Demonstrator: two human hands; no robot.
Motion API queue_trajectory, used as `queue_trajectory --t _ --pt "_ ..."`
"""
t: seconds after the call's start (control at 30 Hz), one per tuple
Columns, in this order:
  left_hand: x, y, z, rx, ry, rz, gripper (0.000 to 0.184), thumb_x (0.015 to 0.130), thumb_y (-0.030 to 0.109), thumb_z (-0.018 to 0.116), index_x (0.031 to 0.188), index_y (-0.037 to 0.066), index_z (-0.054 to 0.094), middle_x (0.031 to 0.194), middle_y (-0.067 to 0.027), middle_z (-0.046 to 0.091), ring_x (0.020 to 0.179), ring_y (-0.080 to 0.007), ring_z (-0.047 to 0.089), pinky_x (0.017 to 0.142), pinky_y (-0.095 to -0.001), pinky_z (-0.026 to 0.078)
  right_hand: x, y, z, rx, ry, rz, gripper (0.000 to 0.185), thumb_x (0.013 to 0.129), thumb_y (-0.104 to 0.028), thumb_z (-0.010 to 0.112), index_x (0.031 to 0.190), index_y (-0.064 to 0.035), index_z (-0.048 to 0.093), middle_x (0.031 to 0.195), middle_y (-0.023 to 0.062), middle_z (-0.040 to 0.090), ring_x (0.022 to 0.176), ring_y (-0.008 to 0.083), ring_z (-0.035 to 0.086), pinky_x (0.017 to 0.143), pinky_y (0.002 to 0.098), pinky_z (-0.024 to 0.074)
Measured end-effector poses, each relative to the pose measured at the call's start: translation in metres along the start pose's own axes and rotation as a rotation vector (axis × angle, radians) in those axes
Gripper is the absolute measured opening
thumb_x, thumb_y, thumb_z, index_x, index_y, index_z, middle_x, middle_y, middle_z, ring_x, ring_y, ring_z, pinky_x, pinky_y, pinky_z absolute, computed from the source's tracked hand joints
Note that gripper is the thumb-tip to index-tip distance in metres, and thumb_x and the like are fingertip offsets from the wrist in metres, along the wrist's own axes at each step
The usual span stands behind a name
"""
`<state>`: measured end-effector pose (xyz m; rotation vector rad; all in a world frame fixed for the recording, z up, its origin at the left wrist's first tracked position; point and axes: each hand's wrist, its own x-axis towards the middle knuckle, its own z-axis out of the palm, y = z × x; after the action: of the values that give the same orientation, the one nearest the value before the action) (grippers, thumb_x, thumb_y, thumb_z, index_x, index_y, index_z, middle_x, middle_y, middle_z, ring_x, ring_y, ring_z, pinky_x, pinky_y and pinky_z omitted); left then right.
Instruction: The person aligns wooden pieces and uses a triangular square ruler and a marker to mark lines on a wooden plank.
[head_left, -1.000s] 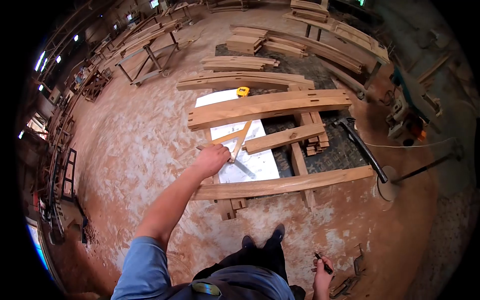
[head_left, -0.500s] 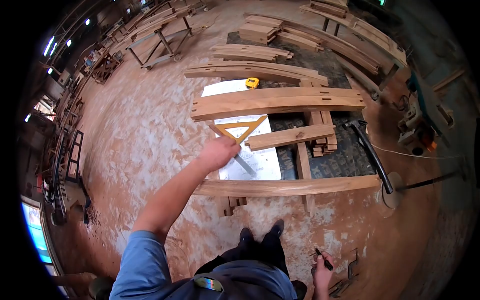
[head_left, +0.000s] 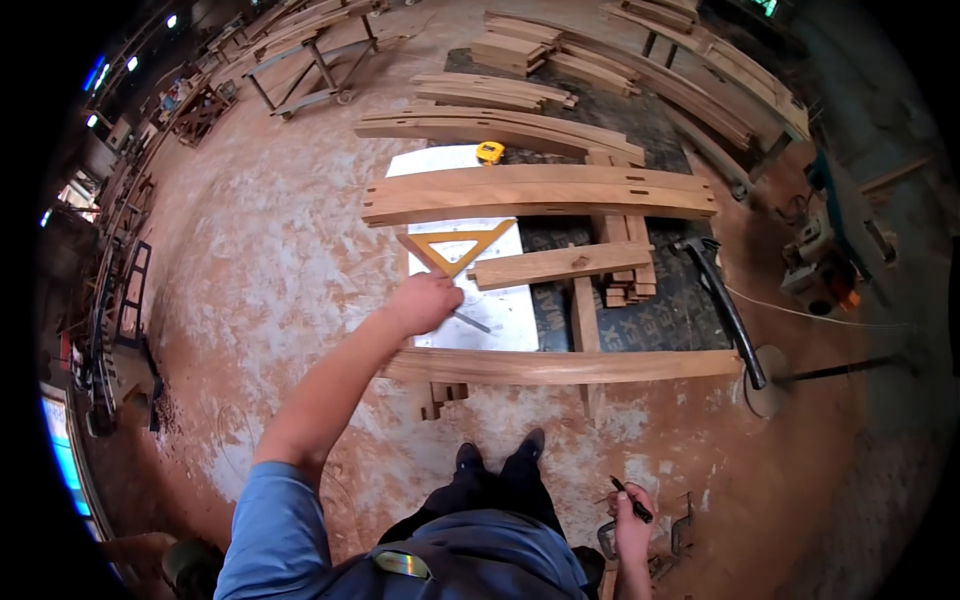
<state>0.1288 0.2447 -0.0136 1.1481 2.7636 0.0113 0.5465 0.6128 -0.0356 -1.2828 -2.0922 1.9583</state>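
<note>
My left hand (head_left: 425, 302) reaches over the white drawing sheets (head_left: 510, 315), fingers closed at the lower corner of a yellow set square (head_left: 470, 260). A brown strip lies along the set square's left side. From under the hand a thin grey metal blade (head_left: 472, 322) sticks out; how it joins is hidden. Just right of the fingers is the end of a short wooden piece (head_left: 560, 266). Low on the right, away from the bench, my right hand (head_left: 632, 515) grips a black pen (head_left: 630, 500).
A long wooden rail (head_left: 560, 367) crosses the near edge. Slotted boards (head_left: 540, 193) lie beyond, with a yellow tape measure (head_left: 490, 152) behind them. A hammer (head_left: 725, 310) rests at the right. Stacked timber (head_left: 520, 45) stands farther back. Metal clamps (head_left: 680, 530) are beside my right hand.
The whole view has shifted slightly, so everything sits a little left and higher. My left hand covers a bit more of the metal blade. The pen stays in my right hand.
</note>
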Motion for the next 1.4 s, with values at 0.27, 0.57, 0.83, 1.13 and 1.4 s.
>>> queue_trajectory --t 0.27,0.57,0.83,1.13,1.4 --pt "-0.009 0.012 0.0 -0.054 -0.025 -0.198 0.014 0.092 0.02 0.066 0.101 0.009 0.07 0.102 -0.0147 0.072 0.103 -0.0339 0.069 0.088 -0.046 0.057 0.015 -0.026 -0.001 0.034 -0.05 -0.033 0.03 0.101 -0.015 0.068 0.126 -0.0001 0.064 0.1 0.0101 0.076 0.08 0.0128 0.067 0.072 0.0286 0.0552" --pt "-0.062 0.111 -0.068 -0.328 0.11 -0.106 0.059 0.082 0.032 0.083 0.128 0.0 0.063 0.123 -0.019 0.067 0.114 -0.0383 0.064 0.101 -0.0467 0.05 0.058 -0.124 -0.025 0.062 0.015 -0.291 0.018 0.107 -0.017 0.059 0.102 -0.0013 0.067 0.084 0.0048 0.069 0.077 0.0129 0.066 0.073 0.0284 0.0542" --pt "-0.069 0.137 -0.043 -0.16 0.192 -0.125 0.074 0.073 0.029 0.088 0.135 0.002 0.058 0.116 -0.0144 0.064 0.111 -0.034 0.06 0.1 -0.0463 0.047 0.104 -0.213 -0.003 0.109 -0.076 -0.329 0.018 0.108 -0.016 0.058 0.116 -0.0007 0.062 0.078 0.0038 0.062 0.068 0.0111 0.059 0.065 0.0273 0.0513" --pt "-0.108 0.169 -0.035 -0.168 0.315 -0.272 0.065 0.081 0.023 0.08 0.138 0.002 0.058 0.141 -0.0176 0.058 0.134 -0.0356 0.052 0.116 -0.0491 0.041 0.144 -0.265 0.125 -0.636 -0.517 -0.726 0.019 0.095 -0.02 0.07 0.108 -0.0062 0.071 0.102 0.0182 0.07 0.094 0.0356 0.068 0.081 0.0418 0.0533" --pt "-0.165 0.207 -0.019 -0.272 0.398 -0.393 0.051 0.083 0.019 0.079 0.129 0.005 0.063 0.133 -0.0158 0.063 0.124 -0.0365 0.06 0.102 -0.0467 0.052 0.134 -0.264 0.281 -1.241 -0.747 -0.864 0.022 0.095 -0.028 0.069 0.104 -0.0091 0.075 0.103 0.018 0.075 0.103 0.0372 0.069 0.089 0.0482 0.0558"
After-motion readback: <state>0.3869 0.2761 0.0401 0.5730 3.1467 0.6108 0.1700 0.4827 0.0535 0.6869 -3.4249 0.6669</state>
